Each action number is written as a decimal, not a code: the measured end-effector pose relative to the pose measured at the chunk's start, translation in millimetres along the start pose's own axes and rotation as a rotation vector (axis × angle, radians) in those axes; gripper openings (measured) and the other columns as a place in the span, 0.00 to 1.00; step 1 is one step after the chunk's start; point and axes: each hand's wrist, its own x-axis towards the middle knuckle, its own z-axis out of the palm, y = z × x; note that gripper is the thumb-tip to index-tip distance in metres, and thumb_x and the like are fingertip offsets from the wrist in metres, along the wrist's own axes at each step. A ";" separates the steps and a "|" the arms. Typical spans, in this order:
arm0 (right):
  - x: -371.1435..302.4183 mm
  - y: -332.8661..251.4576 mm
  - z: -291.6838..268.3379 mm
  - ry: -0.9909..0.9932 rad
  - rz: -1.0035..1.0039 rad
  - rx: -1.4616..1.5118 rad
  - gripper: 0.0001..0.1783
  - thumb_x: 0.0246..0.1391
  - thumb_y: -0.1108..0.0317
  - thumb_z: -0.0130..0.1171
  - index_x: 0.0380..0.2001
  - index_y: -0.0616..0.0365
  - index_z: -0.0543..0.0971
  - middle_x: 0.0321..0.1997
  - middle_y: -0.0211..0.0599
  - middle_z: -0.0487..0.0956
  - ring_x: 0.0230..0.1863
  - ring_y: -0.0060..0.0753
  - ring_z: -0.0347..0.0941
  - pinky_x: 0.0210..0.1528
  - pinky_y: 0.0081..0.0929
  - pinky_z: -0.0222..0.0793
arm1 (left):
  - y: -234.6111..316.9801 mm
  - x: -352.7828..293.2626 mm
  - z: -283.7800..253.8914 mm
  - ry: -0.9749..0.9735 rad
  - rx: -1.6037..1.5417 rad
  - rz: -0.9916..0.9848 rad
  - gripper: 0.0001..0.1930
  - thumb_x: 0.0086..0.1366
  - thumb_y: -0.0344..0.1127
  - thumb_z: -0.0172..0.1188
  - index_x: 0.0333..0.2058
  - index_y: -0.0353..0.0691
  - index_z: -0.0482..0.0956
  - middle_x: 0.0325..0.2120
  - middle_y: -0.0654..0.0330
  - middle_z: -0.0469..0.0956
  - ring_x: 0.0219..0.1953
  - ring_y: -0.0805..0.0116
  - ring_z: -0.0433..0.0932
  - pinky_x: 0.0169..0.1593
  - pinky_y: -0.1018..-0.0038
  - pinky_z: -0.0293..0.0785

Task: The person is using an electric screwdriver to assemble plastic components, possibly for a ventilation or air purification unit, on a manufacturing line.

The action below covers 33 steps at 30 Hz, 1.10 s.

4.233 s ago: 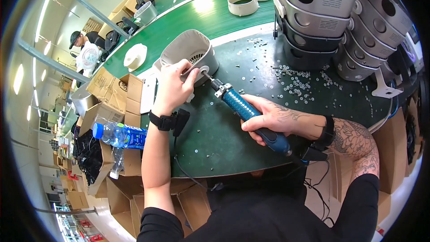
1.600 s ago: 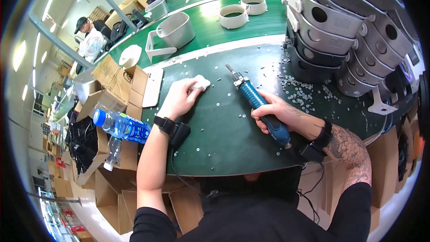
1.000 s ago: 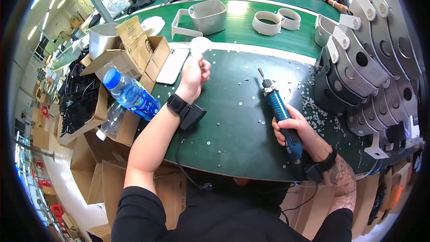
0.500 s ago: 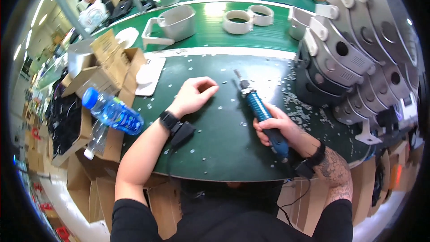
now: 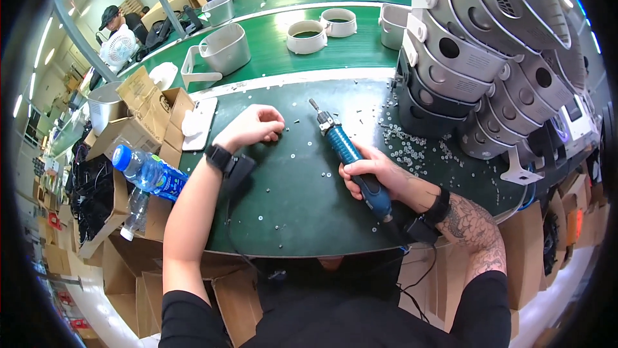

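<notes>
Blue electric screwdriver lies at a low angle over the dark green work mat, bit tip pointing up-left toward mat centre, cord end toward the body. Right hand wrapped around its rear grip, fingers closed on the barrel; black wrist strap on the forearm.

Left hand rests on the mat left of the driver tip, well apart from it, fingers curled under into a loose fist w/ fingertips down at the mat; whether it pinches a screw: cannot tell. Black watch on that wrist.

Small screws and washers scattered over the mat, densest to the right of the driver.

Right of mat: nested stack of grey plastic housings. Beyond mat: green conveyor belt w/ grey housing and white rings. Left edge: cardboard boxes, blue-labelled water bottle lying tilted.
</notes>
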 end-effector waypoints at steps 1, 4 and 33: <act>-1.2 -0.5 -0.3 -0.003 -0.001 0.001 0.37 0.58 0.69 0.62 0.67 0.59 0.57 0.33 0.37 0.72 0.26 0.28 0.74 0.27 0.29 0.74 | 9.0 6.7 -4.5 -0.033 0.040 -0.066 0.08 0.68 0.36 0.63 0.42 0.39 0.81 0.31 0.64 0.83 0.28 0.79 0.81 0.33 0.81 0.77; -3.4 -3.5 -2.6 0.045 -0.031 0.014 0.39 0.57 0.69 0.63 0.68 0.59 0.56 0.33 0.37 0.72 0.26 0.27 0.75 0.27 0.29 0.74 | 20.3 38.7 -17.3 -0.039 0.129 -0.042 0.09 0.68 0.38 0.64 0.42 0.41 0.81 0.30 0.66 0.82 0.28 0.80 0.80 0.30 0.82 0.75; 1.5 -7.7 0.6 0.068 0.025 -0.096 0.42 0.57 0.70 0.64 0.71 0.59 0.54 0.39 0.40 0.74 0.29 0.30 0.77 0.29 0.30 0.77 | -17.8 98.7 5.1 0.532 0.203 0.339 0.10 0.61 0.38 0.69 0.34 0.37 0.85 0.26 0.63 0.84 0.29 0.77 0.79 0.38 0.77 0.77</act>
